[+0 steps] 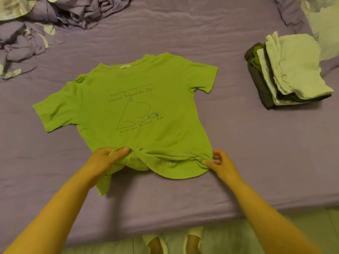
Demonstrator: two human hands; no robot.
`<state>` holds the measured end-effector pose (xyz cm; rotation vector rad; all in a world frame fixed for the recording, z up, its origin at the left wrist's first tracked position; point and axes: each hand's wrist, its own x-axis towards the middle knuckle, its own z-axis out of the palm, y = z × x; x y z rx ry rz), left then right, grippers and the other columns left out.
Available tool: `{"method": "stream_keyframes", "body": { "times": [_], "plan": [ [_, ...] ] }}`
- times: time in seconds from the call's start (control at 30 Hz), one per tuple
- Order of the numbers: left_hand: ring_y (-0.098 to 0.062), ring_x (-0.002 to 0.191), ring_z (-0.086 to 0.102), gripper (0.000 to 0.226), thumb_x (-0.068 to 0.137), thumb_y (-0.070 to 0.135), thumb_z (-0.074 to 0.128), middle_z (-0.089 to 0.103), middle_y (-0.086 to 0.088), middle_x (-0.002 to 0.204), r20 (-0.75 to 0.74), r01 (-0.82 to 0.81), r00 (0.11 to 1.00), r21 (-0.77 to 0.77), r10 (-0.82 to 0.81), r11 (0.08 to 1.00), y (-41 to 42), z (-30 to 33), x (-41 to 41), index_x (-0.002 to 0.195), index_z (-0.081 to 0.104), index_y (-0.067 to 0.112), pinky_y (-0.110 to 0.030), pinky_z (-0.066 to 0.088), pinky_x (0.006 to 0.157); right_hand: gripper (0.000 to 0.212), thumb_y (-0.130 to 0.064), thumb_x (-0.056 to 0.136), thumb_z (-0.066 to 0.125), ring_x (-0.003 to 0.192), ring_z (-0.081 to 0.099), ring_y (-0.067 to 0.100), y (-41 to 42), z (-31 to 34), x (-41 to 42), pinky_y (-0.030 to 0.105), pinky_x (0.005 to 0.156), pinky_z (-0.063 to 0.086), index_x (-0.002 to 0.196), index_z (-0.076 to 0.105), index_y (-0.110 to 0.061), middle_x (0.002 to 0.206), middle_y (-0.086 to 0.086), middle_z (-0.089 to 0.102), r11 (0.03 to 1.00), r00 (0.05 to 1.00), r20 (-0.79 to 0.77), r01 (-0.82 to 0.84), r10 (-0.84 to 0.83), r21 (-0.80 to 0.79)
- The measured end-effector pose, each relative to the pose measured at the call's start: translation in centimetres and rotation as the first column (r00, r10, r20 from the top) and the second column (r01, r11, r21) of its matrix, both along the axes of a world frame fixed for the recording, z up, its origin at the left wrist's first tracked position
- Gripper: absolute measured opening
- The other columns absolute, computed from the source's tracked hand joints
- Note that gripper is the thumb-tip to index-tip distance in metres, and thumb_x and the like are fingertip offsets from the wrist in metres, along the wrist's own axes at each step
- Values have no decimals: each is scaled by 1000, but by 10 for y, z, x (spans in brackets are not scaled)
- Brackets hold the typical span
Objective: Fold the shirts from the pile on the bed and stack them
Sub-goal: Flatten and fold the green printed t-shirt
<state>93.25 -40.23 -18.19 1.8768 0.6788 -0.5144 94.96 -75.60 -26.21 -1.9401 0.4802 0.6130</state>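
Near the front edge of the bed (pixel 238 162), the shirt (pixel 132 110) is being pinched at its hem by the left hand (pixel 106 158) and right hand (pixel 220 162). Judging by the bunching, the hem should be pulled taut and flat before folding; the stack (pixel 293 70) is lying by the right edge.

A home bedroom — a bed (pixel 238 143) in lilac sheeting, rumpled bedding (pixel 55 17) behind — folded clothes (pixel 289 70) beside.

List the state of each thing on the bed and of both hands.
Green shirt: spread flat, print up, hem bunched.
Left hand: gripping the hem's left corner.
Right hand: pinching the hem's right corner.
Stack: folded shirts, piled at the right.
Pile: crumpled, unfolded, far left.
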Motion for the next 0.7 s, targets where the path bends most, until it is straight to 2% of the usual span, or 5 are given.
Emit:
{"method": "stream_keyframes", "body": {
  "times": [0.13,0.23,0.33,0.5,0.7],
  "plan": [
    [-23,76,61,37,81,40,66,72,-13,84,-11,-34,999,39,35,999,1,-6,-4,84,72,3,-35,50,76,60,0,73,76,103,55,28,21,-29,-29,26,83,43,126,48,2,120,18,56,983,987,121,118,-102,-138],
    [-22,73,56,44,81,38,67,67,-14,79,6,-75,997,46,75,996,1,-6,-5,85,68,-6,-32,46,69,44,4,77,71,83,55,20,21,-27,-31,15,60,41,116,52,3,100,12,60,965,961,91,259,-262,42],
    [-21,71,52,42,83,36,66,62,-12,74,42,-71,997,66,69,995,1,-3,-10,83,66,-7,-31,41,64,9,-4,83,67,62,47,17,4,-11,-31,23,58,41,88,60,-6,75,14,56,951,963,60,246,-261,189],
    [8,67,59,15,81,10,69,69,18,73,161,176,969,80,-187,981,-9,14,-34,87,74,24,-7,45,63,19,5,88,53,65,66,3,-56,22,-46,17,61,56,89,62,-11,70,-6,71,841,909,-5,388,-418,378],
    [-15,92,53,40,87,16,66,52,5,88,-103,768,626,254,-773,588,-34,-19,-86,124,60,30,-22,37,80,20,13,89,48,64,64,-1,-103,25,-65,10,59,53,102,62,10,90,15,58,994,996,22,86,-88,65]
  ]
}}
